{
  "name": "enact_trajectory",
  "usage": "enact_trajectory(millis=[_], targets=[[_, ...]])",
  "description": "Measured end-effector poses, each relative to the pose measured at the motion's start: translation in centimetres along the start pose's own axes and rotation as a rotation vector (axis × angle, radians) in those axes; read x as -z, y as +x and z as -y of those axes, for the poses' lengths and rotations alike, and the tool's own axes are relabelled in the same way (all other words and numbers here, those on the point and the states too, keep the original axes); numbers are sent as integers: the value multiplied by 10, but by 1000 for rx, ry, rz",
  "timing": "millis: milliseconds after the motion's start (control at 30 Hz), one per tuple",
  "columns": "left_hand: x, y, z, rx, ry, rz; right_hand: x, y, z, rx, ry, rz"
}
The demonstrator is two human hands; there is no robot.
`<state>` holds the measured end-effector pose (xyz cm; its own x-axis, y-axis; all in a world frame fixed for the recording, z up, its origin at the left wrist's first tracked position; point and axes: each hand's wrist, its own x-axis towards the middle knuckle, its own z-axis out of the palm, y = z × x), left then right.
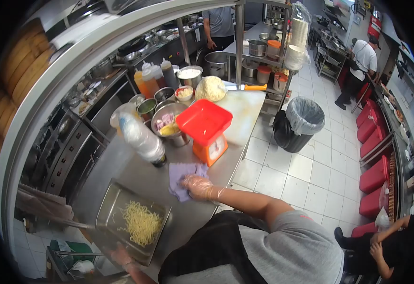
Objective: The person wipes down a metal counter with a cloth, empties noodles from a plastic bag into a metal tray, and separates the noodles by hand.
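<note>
My right hand [198,186], in a clear plastic glove, presses and grips a purple cloth [181,177] on the steel table. Just beyond the cloth stands an orange kitchen scale [210,150] with a red pan [204,120] on top. Low in the view, my left hand [121,256] is beside the near edge of a steel tray [103,215]; its fingers are blurred, and I cannot tell whether they hold the rim. Pale noodles [141,223] lie in a heap inside the tray.
A plastic-wrapped bottle [143,139], a bowl of chopped onion [169,124], squeeze bottles [151,78] and a white cutting board [237,116] with an orange-handled knife [254,87] are on the table. A lined bin [305,116] stands on the floor to the right. Other people are nearby.
</note>
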<state>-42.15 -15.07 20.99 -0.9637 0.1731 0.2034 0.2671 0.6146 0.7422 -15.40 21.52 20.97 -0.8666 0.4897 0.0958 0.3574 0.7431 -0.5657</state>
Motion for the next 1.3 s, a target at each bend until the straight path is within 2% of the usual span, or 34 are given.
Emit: enact_trajectory(millis=[67,100,167,233,267,300,367,433,467,533,567,600,633,700,733,767,800,867,967,1000,1033,1167,1200,1300], targets=[[-2,-3,-23,-200,70,-280,26,-9,-23,7,188,176],[-3,-7,-40,-231,19,-278,42,-15,-36,14,280,269],[-4,-29,-99,-285,-74,-277,96,-47,-55,68,359,230],[-15,-57,-163,-209,-156,-61,146,-70,-97,82,732,216],[-22,-66,-182,-167,-196,48,176,-80,-114,-20,652,177],[-31,-70,-186,-236,-69,119,207,-87,-130,-119,570,139],[-52,-80,-186,-363,184,263,254,-92,-167,-207,725,-55],[-73,-91,-190,-391,243,428,277,-76,-206,-334,852,-197],[-81,-96,-192,-403,271,510,284,-61,-210,-375,654,-189],[-92,-102,-190,-297,323,684,295,-29,-214,-423,254,-176],[-92,-107,-191,-230,339,758,288,-2,-251,-328,81,90],[-88,-116,-217,-239,426,751,283,20,-266,-269,-151,30],[-88,-123,-214,-278,458,670,276,44,-274,-182,-374,-37],[-97,-138,-192,-362,495,461,265,104,-294,-134,-165,-356],[-99,-145,-183,-412,514,337,257,132,-320,28,-224,-454],[-99,-157,-184,-519,529,175,254,161,-329,50,-240,-443],[-91,-157,-202,-340,556,358,252,187,-334,62,-261,-398],[-87,-168,-209,-153,544,440,245,238,-341,79,-309,-322],[-108,-196,-188,-139,554,402,220,311,-330,91,-366,-227],[-113,-199,-190,-99,634,421,211,332,-319,82,-380,-203],[-110,-203,-202,-16,567,435,200,345,-307,67,-397,-183],[-132,-217,-193,-71,593,342,176,366,-273,18,-404,-135],[-142,-220,-184,-158,629,252,172,366,-271,11,-395,-132],[-151,-228,-177,-152,535,202,167,354,-266,-21,-334,-147]])
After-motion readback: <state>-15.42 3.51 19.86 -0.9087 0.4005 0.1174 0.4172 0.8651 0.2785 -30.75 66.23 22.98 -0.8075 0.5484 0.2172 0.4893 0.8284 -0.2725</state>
